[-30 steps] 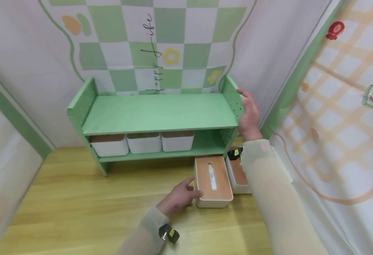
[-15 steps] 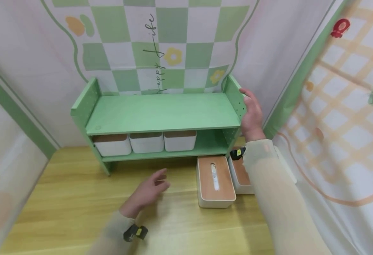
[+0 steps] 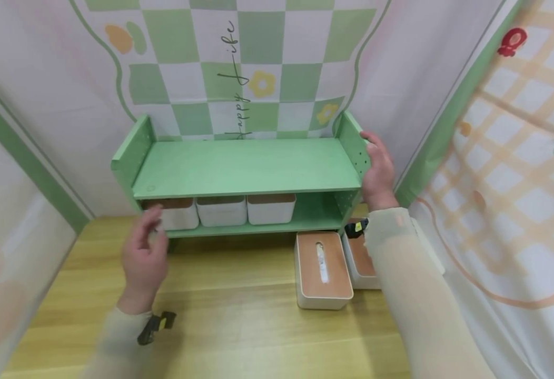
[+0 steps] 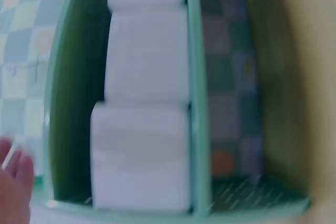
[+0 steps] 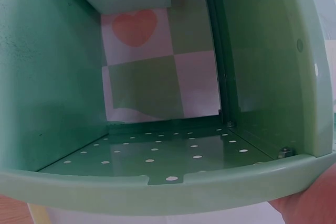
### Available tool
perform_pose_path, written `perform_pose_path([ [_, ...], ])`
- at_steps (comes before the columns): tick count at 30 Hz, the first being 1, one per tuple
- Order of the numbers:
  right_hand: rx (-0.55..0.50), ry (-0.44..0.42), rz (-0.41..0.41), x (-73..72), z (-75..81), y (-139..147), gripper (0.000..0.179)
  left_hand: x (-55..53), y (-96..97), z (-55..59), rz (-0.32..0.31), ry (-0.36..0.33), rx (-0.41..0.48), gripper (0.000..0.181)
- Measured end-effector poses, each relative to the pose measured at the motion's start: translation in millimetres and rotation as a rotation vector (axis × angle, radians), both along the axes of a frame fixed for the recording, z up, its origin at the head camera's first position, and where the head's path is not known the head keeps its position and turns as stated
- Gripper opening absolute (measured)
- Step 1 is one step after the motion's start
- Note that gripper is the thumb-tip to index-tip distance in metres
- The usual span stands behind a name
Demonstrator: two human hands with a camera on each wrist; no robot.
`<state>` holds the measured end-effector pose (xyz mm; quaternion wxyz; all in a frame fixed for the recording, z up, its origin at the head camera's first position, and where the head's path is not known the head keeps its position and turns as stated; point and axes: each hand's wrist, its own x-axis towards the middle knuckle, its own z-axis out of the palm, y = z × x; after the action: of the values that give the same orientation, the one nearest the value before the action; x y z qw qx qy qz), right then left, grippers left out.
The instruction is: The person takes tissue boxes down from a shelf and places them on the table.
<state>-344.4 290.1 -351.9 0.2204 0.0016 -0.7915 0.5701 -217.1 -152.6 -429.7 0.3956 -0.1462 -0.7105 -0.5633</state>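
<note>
A green two-tier shelf [image 3: 253, 166] stands against the back cloth. My right hand [image 3: 378, 171] rests along the outside of its right side panel, fingertips at the upper edge. In the right wrist view, part of that hand [image 5: 310, 203] shows beside the perforated panel [image 5: 157, 153], with no fingers inside. My left hand [image 3: 145, 258] holds nothing; its fingers are loosely spread in front of the shelf's left end. Three white boxes with wooden lids, among them the left one [image 3: 179, 217], sit side by side on the lower tier.
A tissue box [image 3: 307, 268] with a slotted wooden lid stands on the wooden floor [image 3: 225, 316], by the shelf's front right. Another white box [image 3: 364, 258] is close beside it, partly behind my right sleeve. Patterned curtains [image 3: 504, 210] enclose both sides.
My left hand has let go of the tissue box and swept left to the shelf's left end. The right hand has stayed at the right panel, and the tissue box has kept its place.
</note>
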Motion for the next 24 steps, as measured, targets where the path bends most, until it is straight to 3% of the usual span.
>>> perform_pose_path([
  [2,-0.004,0.004,0.006,-0.3,-0.8,1,0.046,-2.1,-9.5,11.2,0.141,0.045,-0.015,0.045],
  [4,-0.013,0.006,0.012,-0.4,-1.7,2,0.046,-6.2,-20.3,18.6,0.200,-0.009,-0.009,0.054],
  [6,-0.012,0.006,0.014,-0.6,-2.3,2,0.046,-11.0,-29.8,22.0,0.187,-0.128,-0.001,0.061],
  [8,-0.012,0.005,0.015,-0.8,-2.8,3,0.046,-15.7,-36.5,22.6,0.118,-0.235,0.004,0.065],
  [10,-0.013,0.002,0.013,-0.5,-2.9,3,0.046,-19.5,-39.5,21.8,0.040,-0.294,0.006,0.066],
  [13,-0.026,0.000,0.012,0.2,-2.7,2,0.045,-23.0,-39.6,19.1,-0.001,-0.282,-0.005,0.066],
  [17,-0.070,-0.010,0.022,0.9,-1.6,0,0.044,-23.4,-37.2,19.5,0.023,-0.240,-0.021,0.065],
  [24,-0.113,-0.018,0.029,0.7,-0.6,-2,0.043,-16.2,-30.0,33.7,0.021,-0.264,-0.026,0.064],
])
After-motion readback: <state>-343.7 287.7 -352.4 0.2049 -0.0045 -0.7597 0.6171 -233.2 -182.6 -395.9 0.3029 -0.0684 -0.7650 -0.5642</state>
